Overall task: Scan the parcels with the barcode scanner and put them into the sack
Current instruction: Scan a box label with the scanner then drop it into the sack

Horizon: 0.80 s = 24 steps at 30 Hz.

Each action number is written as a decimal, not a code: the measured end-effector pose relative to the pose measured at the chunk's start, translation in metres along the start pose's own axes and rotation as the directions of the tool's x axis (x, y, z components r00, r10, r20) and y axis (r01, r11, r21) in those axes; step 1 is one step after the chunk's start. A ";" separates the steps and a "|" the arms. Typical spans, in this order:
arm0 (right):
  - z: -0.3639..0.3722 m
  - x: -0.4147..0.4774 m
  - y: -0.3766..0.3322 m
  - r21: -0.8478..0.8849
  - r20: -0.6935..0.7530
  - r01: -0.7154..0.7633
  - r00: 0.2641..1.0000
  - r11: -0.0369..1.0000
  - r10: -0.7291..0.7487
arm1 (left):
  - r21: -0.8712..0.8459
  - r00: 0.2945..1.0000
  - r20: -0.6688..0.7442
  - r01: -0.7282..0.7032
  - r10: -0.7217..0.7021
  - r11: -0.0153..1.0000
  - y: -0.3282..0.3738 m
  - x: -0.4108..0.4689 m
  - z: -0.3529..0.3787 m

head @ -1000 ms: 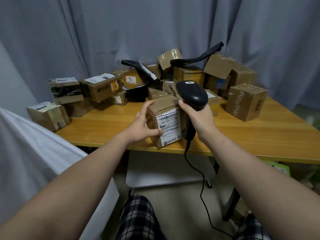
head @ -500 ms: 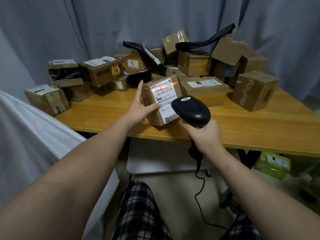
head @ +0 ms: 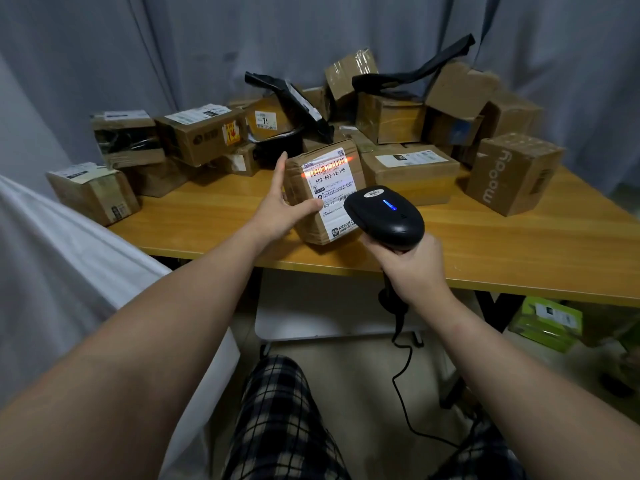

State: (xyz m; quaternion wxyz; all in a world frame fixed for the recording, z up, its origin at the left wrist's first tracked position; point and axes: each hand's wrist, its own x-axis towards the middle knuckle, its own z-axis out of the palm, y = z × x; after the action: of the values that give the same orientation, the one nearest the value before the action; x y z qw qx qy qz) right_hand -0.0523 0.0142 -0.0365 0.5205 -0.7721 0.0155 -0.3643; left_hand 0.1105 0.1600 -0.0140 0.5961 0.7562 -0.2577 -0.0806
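Parcel [head: 311,223], a small cardboard box with a white shipping label, sits tilted near the front edge of the worktop [head: 207,220]. The left hand [head: 277,211] holds it, thumb on the label, fingers up its left side. The right hand [head: 414,268] grips the barcode scanner [head: 384,216] by its handle. A red scan line crosses the label's barcode, and a blue light glows on the scanner's head.

Grey curtain [head: 207,46] fills the top of frame. Wooden table [head: 519,258] spans the middle. Green box [head: 545,325] sits under the table, at the right edge.
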 end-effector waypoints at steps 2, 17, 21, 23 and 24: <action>-0.001 0.000 0.000 0.007 -0.002 0.000 1.000 1.000 0.000 | 0.004 1.000 -0.003 -0.013 0.013 1.000 0.001 -0.001 0.001; 0.072 0.000 -0.030 0.081 0.167 0.004 0.986 0.997 -0.017 | -0.081 0.966 -0.226 -0.147 0.126 0.986 -0.011 -0.088 -0.055; 0.125 -0.009 -0.033 0.077 0.326 -0.058 0.945 0.995 0.030 | 0.093 0.919 -0.374 -0.094 0.122 0.991 -0.034 -0.135 -0.113; 0.155 -0.016 -0.031 0.034 0.406 -0.102 0.910 0.994 0.079 | 0.223 0.871 -0.479 0.003 0.107 0.975 -0.053 -0.159 -0.150; 0.169 -0.019 -0.029 0.015 0.448 -0.126 0.888 0.992 0.106 | 0.276 0.837 -0.539 0.066 0.097 0.959 -0.065 -0.171 -0.169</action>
State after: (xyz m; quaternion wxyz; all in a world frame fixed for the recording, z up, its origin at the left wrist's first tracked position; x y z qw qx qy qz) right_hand 0.0209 0.1694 -0.0561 0.5480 -0.8210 -0.0660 -0.1462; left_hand 0.0561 0.3980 -0.0602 0.5310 0.8227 -0.0917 0.1812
